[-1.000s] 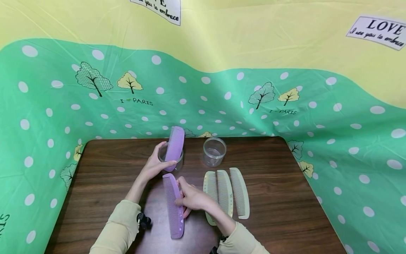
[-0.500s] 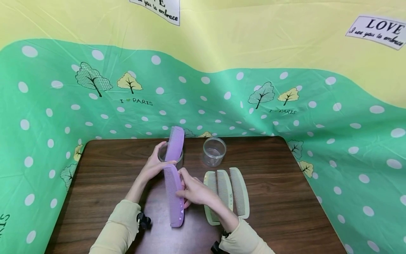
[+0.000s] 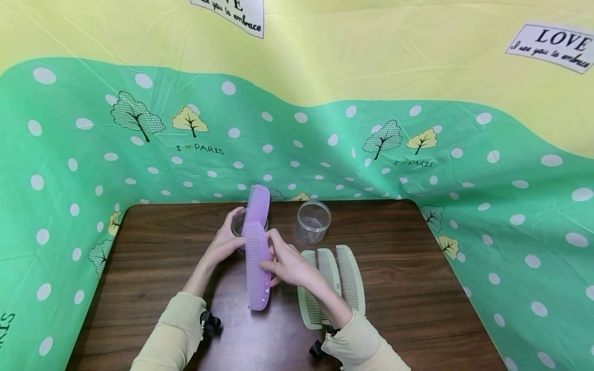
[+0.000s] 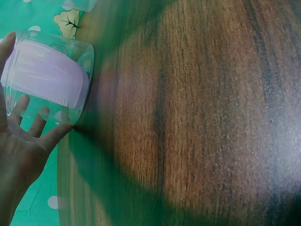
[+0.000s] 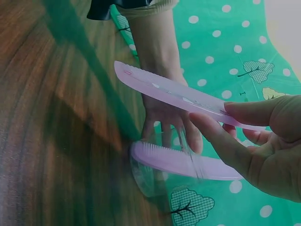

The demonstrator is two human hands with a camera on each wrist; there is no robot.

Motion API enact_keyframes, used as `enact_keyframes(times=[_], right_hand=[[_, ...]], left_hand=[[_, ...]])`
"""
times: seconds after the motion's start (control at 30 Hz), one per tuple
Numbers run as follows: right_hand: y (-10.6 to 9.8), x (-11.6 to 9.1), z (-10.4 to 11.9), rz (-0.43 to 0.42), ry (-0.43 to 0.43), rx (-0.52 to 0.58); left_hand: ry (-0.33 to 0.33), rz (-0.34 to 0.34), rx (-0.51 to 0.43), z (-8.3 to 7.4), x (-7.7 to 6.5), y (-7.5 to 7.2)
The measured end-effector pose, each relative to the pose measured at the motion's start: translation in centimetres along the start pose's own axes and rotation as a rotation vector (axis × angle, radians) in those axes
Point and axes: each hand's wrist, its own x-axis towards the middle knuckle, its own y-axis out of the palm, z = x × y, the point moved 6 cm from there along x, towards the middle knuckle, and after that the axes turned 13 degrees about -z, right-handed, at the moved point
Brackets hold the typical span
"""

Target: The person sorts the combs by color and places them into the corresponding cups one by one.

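My left hand holds a clear round jar from its left side, fingers and thumb spread around the wall. Inside it leans a purple comb, whose upper end rises above the rim; its lower end shows through the wall in the left wrist view. Between thumb and fingers, my right hand pinches a second purple comb by its spine edge. In the right wrist view this second comb is above the table and apart from the comb in the jar.
Another clear jar stands at the back, right of the held one. Three pale green combs lie side by side on the dark wooden table, partly behind my right forearm. A green and yellow cloth hangs behind the table.
My right hand has lifted the second purple comb away from me toward the jar, and its far end now overlaps the first comb in the head view. My left hand has stayed at the jar.
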Motion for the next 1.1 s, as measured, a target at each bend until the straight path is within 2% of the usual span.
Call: enact_keyframes(times=[0.3,0.6,0.83,1.1], right_hand=[[-1.0,0.9,1.0,-0.060,-0.053,0.012],[-1.9,2.1,2.1,-0.121,-0.093,0.013],[-2.6,2.8,2.8,-0.167,-0.106,0.026],[-3.1,3.5,3.3,-0.203,-0.116,0.056]], left_hand=[[-0.003,0.002,-0.003,0.3,0.1,0.2],[-0.018,0.006,0.002,-0.1,-0.1,0.1],[-0.020,0.035,-0.034,-3.8,-1.5,-0.6],[-0.013,0.042,-0.067,-3.8,-1.5,-0.7]])
